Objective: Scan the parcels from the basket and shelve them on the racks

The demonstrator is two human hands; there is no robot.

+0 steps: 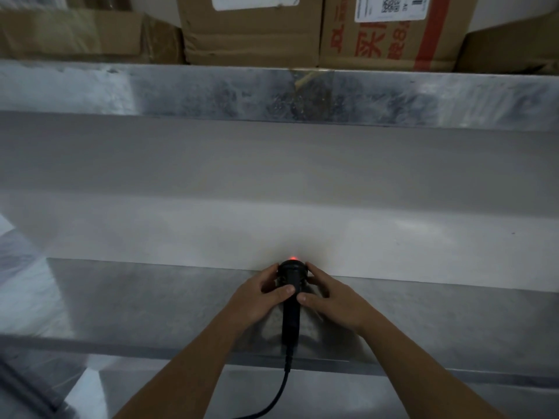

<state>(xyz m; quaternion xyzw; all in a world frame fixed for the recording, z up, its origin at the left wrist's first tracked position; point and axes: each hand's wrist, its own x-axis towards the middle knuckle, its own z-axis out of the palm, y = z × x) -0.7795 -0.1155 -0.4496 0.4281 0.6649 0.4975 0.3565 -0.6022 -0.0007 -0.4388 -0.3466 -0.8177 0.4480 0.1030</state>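
Your left hand [260, 294] and right hand [331, 300] both curl round the scanner [291, 300], one at each side of its head, with your thumbs pressed on top. The scanner lies lengthwise over the near metal shelf [136, 300], its head pointing away from you and a red light [292, 257] glowing at its tip. Its cable [282, 388] trails back toward you. Labelled boxes [251, 34] stand on the level above, well apart from your hands.

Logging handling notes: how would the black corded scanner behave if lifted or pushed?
The scanner looks rigid and probably light: the left hand and right hand hold it with fingertips. Its trailing cable would likely drag or tug it back.
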